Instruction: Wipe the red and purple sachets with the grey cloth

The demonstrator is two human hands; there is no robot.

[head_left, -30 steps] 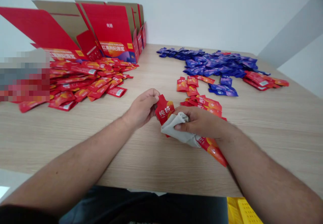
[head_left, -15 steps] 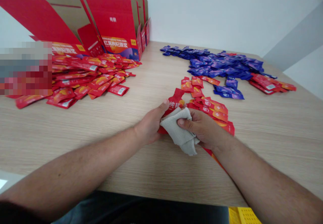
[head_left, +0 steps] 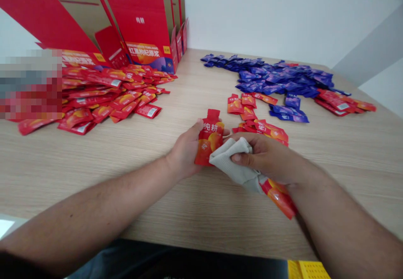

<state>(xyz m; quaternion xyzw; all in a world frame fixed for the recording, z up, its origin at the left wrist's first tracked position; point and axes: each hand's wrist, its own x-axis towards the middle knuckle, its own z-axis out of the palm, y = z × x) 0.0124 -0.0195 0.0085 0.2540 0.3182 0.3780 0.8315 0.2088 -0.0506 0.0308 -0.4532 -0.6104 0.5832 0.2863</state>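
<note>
Red pouch (head_left: 210, 140) is in the left hand (head_left: 185, 149), held above the table (head_left: 94, 157): thumb on its 9 o'clock edge, fingers wrapped behind, tips just showing past the 3 o'clock edge. Right hand (head_left: 270, 155) pinches a folded grey-white cloth (head_left: 234, 161), thumb on top; cloth overlaps the pouch's lower edge around 4 o'clock. Left forearm comes in from 8 o'clock, palm side up; right from 4 o'clock, back of hand up.

From the pouch: loose pouch (head_left: 280, 199) at 4 o'clock, contact with the right hand unclear; small red pile (head_left: 270, 132) at 3; blue heap (head_left: 283, 77) at 2.

Vs 0.5 s ago: cloth has slid off toward 4 o'clock, baring most of the front; pouch neck swung from 1 o'clock to nearly 12.
</note>
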